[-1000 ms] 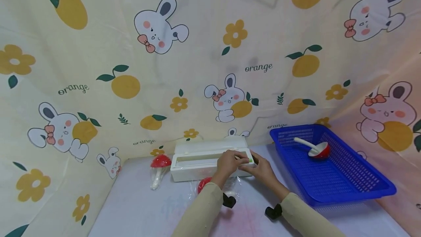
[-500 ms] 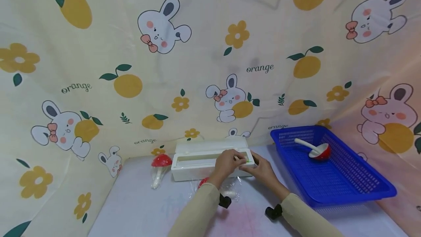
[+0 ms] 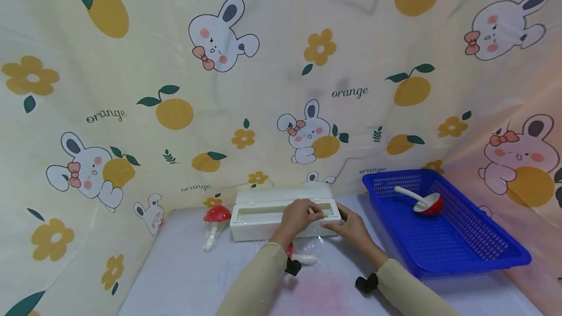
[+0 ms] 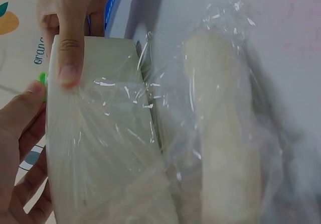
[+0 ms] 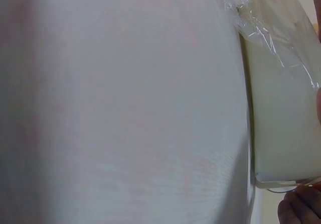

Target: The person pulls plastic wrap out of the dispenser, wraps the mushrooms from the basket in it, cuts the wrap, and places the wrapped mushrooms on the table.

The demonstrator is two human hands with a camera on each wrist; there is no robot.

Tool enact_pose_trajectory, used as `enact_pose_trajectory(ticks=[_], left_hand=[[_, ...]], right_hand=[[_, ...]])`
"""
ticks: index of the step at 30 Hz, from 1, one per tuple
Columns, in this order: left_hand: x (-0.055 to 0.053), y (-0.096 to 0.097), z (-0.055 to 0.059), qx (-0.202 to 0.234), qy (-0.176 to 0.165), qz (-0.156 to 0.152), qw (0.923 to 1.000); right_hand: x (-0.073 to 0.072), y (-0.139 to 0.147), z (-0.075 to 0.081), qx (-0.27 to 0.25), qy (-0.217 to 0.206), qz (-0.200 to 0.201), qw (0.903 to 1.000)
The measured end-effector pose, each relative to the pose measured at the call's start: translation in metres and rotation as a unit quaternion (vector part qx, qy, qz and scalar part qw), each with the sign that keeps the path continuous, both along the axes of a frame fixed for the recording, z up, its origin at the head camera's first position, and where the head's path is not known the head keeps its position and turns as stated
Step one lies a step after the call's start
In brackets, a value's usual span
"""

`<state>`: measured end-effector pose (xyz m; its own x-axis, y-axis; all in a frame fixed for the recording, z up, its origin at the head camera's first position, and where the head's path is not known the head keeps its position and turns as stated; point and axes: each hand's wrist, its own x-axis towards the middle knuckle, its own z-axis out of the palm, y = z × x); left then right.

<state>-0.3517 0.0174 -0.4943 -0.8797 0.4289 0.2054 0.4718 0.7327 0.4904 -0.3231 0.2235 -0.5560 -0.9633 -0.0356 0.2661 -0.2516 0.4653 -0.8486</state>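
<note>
A long white cling film box stands at the table's back with its lid raised. My left hand pinches a small green slide cutter on the box's front rim. At the box's right end, my right hand grips the corner, its thumb pressed on the front face. Clear cling film hangs down the front and runs over a ladle lying before the box. That ladle's red head is mostly hidden by my left arm. In the right wrist view, the box shows at the right edge.
A red, white-dotted ladle in clear film lies left of the box. On the right stands a blue plastic basket with another red-and-white ladle inside. A patterned cloth hangs behind the white tabletop.
My left hand has slid left along the box rim, and the green slide cutter has moved with it. More of the ladle in front now shows. My right hand stays at the box's end.
</note>
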Motion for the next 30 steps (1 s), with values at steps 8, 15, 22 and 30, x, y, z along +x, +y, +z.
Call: enact_pose_trajectory(ticks=[8,15,22,30], left_hand=[[0.001,-0.002,0.006,-0.069,0.061,-0.014,0.9956],[0.005,-0.005,0.011,-0.082,0.068,-0.021,0.994],[0.004,-0.005,0.009,-0.075,0.053,-0.021,0.9955],[0.004,-0.008,0.01,-0.07,0.045,-0.025,0.9962]], right_hand=[[-0.002,0.001,-0.002,0.011,-0.013,-0.009,0.9998],[-0.001,0.0,-0.001,0.007,-0.016,-0.008,0.9998],[0.0,0.002,-0.004,0.009,-0.01,-0.016,0.9998],[0.001,0.002,-0.003,0.015,0.002,0.0,0.9999]])
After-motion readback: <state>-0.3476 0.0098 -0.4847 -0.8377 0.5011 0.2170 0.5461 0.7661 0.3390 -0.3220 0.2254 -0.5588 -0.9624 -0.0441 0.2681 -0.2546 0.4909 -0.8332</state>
